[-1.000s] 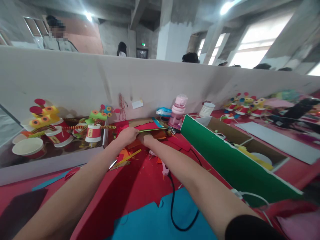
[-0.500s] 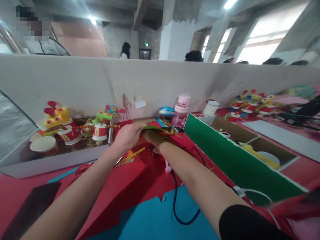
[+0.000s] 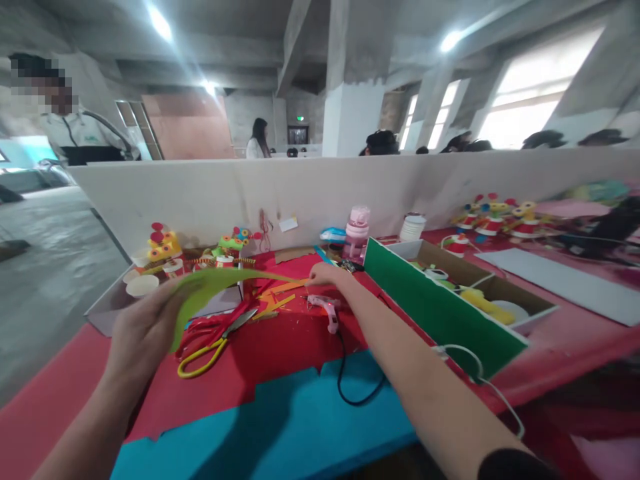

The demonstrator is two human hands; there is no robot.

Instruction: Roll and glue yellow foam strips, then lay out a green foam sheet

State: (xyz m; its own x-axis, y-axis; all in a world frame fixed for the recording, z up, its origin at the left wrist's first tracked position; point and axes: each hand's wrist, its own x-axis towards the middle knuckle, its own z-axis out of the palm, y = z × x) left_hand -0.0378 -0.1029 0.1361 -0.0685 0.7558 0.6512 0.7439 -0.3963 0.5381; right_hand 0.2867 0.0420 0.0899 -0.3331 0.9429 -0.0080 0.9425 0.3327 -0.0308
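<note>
At the left, my left hand [image 3: 150,327] is closed on a thin yellow-green sheet [image 3: 200,290], which bends and tapers toward the right. My right hand [image 3: 326,275] reaches over the red table with its fingers drawn together, by the sheet's tapered end and some orange strips [image 3: 283,288]. What its fingers hold is hidden. Just below it lies a pink glue gun [image 3: 327,310] with a black cord. Scissors with yellow handles [image 3: 203,357] lie open beside red material [image 3: 213,330], to the right of my left hand.
A white tray [image 3: 103,313] with paper-cup figures stands at the left. A green-sided box [image 3: 430,310] with compartments stands at the right. Behind are a pink bottle [image 3: 357,233], stacked cups [image 3: 413,228] and a white partition [image 3: 310,183]. Blue sheet [image 3: 240,433] covers the front.
My left hand has moved left and nearer with the yellow-green sheet, away from my right hand. My right hand has stayed near the table's middle. The scissors and glue gun now show fully.
</note>
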